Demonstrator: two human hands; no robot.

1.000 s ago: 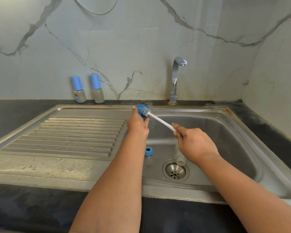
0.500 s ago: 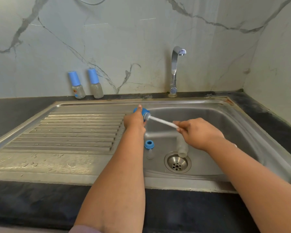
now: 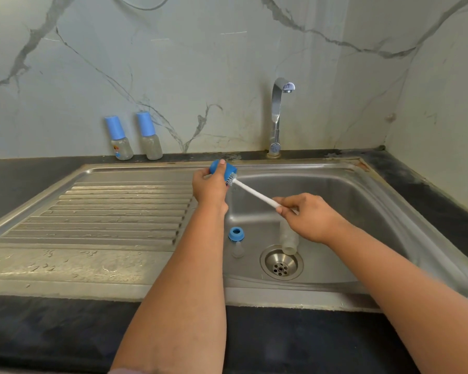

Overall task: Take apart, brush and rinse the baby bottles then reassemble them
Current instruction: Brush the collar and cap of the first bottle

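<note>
Over the sink (image 3: pixel 335 168), the left hand (image 3: pixel 210 188) still gripped the blue cap (image 3: pixel 222 170) while the right hand (image 3: pixel 307 215), clamped on the brush (image 3: pixel 256 195), had kept the bristles working at its mouth, so brushing continued, rinsing undone.

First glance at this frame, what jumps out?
Dead centre over the sink, the left hand grips a blue bottle cap while the right hand holds a white brush whose bristles sit in the cap's mouth. Below them in the basin lie a blue collar ring, a clear teat and a bare bottle body by the drain. Two capped bottles stand at the back wall, left of the tap.
</note>
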